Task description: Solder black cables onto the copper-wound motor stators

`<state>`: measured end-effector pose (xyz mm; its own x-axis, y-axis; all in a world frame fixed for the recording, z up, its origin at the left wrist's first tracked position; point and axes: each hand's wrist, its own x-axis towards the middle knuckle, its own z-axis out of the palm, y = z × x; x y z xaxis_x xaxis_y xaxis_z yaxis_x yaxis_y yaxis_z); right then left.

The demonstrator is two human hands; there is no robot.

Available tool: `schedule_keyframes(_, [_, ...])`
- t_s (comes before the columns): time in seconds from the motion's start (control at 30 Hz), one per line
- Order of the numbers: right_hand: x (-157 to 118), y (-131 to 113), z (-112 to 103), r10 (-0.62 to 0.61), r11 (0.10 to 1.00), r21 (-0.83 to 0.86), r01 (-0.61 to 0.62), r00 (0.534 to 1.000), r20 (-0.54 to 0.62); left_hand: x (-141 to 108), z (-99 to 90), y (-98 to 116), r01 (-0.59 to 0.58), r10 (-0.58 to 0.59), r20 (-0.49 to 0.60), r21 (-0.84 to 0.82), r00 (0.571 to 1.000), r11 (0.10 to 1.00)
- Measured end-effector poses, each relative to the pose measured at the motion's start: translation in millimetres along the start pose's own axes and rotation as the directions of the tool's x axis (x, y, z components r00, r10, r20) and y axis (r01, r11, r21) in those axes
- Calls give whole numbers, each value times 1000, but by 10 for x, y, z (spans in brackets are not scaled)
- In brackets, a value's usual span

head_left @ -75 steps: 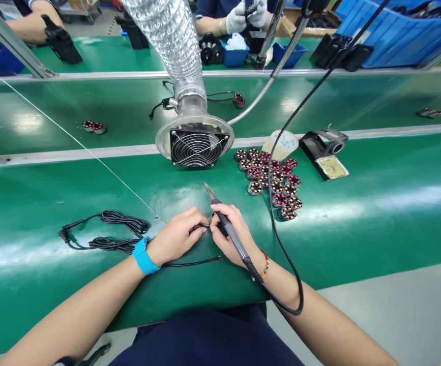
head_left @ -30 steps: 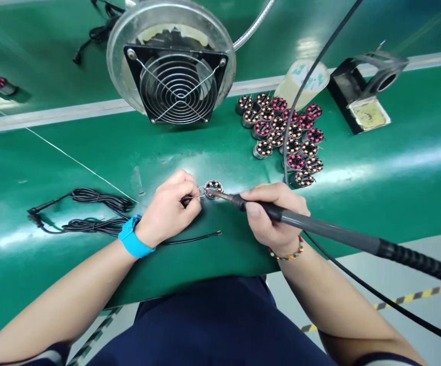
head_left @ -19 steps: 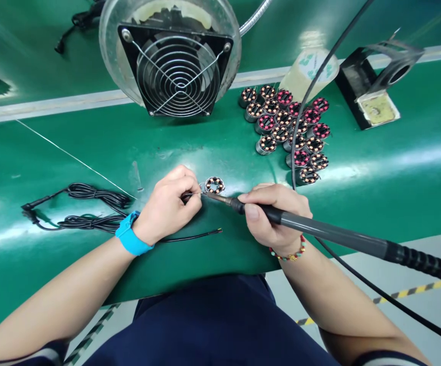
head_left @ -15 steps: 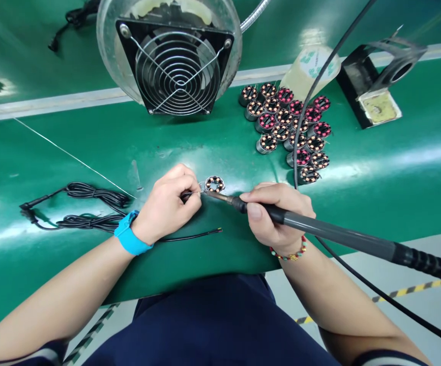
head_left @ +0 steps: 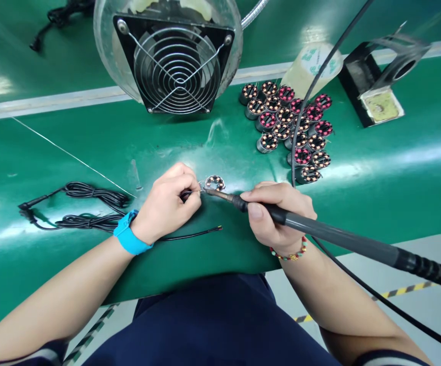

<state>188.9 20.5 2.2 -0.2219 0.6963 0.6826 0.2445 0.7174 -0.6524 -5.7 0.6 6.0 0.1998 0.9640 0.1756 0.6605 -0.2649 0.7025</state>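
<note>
Left hand (head_left: 170, 201) is pinching thin silvery wire (head_left: 201, 191); right hand (head_left: 279, 233), gripping a slim grey-black soldering iron (head_left: 334, 236), is probably soldering, needing steadiness next, at eight o'clock of a round copper-wound coil (head_left: 214, 182).

Most of the black lead (head_left: 186, 194) is hidden in the left hand (head_left: 172, 201); whether its fine end is touched by the soldering iron (head_left: 327, 236) is too small to be told. The iron's grip is partly covered by the right hand (head_left: 281, 216), and its rear is cut off by the right edge. The coiled cable (head_left: 85, 222) is partly hidden behind the blue wristband (head_left: 131, 235). The fan (head_left: 180, 71) housing is cropped at the top. Some wound cores (head_left: 282, 131) are crossed by a black cord (head_left: 311, 91).
</note>
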Motion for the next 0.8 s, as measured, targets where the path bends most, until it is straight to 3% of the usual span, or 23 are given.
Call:
schedule_keyframes(0.13, [15, 11, 6, 30, 996, -82, -30, 1000, 6, 0, 6, -9, -25, 25, -14, -2, 1000, 1000])
schedule_keyframes(0.37, [2, 30, 87, 222, 974, -14, -228, 932, 287, 4, 3, -14, -36, 36, -16, 12, 999, 999])
schedule_keyframes(0.57, [7, 58, 175, 171, 982, -142, -125, 908, 381, 1, 11, -19, -29, 29, -21, 16, 999, 999])
schedule_keyframes(0.8, [-5, 101, 308, 214, 972, -178, -152, 886, 412, -15, -29, -34, -40, 40, 5, 7, 999, 999])
